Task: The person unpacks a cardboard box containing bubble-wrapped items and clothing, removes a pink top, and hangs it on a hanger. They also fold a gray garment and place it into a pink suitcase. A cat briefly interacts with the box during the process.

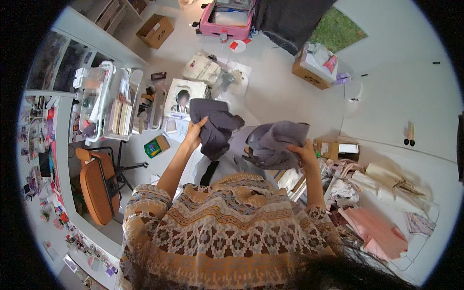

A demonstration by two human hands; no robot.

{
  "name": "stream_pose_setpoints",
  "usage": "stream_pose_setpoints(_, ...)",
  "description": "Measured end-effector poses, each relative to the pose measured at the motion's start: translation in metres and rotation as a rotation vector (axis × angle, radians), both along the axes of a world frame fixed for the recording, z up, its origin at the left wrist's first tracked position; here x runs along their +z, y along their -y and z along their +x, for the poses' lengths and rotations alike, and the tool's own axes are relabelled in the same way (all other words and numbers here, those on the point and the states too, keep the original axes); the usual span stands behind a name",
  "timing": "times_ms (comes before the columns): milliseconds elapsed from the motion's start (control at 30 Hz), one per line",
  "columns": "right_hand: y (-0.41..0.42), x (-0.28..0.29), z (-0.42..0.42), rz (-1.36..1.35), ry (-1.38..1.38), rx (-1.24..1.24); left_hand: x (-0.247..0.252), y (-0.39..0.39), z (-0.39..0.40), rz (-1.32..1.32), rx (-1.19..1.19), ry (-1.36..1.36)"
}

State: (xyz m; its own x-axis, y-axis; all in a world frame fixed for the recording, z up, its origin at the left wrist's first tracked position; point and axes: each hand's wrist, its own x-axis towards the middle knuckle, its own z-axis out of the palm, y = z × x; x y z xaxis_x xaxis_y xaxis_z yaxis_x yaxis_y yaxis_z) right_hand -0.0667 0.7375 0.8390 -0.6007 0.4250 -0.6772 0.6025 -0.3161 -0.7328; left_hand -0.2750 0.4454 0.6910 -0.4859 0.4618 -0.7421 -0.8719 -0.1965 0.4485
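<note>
My left hand [197, 131] grips a bunched dark grey cloth [214, 127] by its left side, the thumb lying on top. On the other side, my right hand [302, 150] is closed on a bunch of greyish-purple cloth [277, 141], which looks lighter. Both bunches are held up in front of my body, with a gap between their upper parts. Whether they belong to one garment cannot be told. Part of the fingers of each hand is hidden behind the cloth.
Clothes lie heaped on the right, among them a pink garment [377, 228]. An orange-brown chair [98, 192] and a white trolley with bins [117, 136] stand left. Ahead on the floor are a canvas bag [201, 69], a cardboard box [313, 78] and an open pink suitcase [224, 32].
</note>
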Motion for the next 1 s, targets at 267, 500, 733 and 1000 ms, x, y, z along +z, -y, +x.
stream_pose_setpoints(267, -0.079, -0.028, 0.029, -0.204, -0.082, -0.658, -0.048, 0.003, -0.045, -0.073, 0.255, 0.141)
stream_pose_setpoints(500, -0.170, -0.039, -0.014, -0.220, -0.167, -0.675, -0.002, -0.025, -0.065, 0.070, 0.276, 0.193)
stream_pose_setpoints(733, -0.296, -0.056, -0.133, -0.266, -0.232, -0.360, 0.012, -0.139, -0.069, 0.286, 0.479, 0.304)
stream_pose_setpoints(1000, -0.418, 0.004, -0.243, -0.166, -0.439, 0.181, 0.052, -0.304, -0.150, 0.287, 0.432, 0.098)
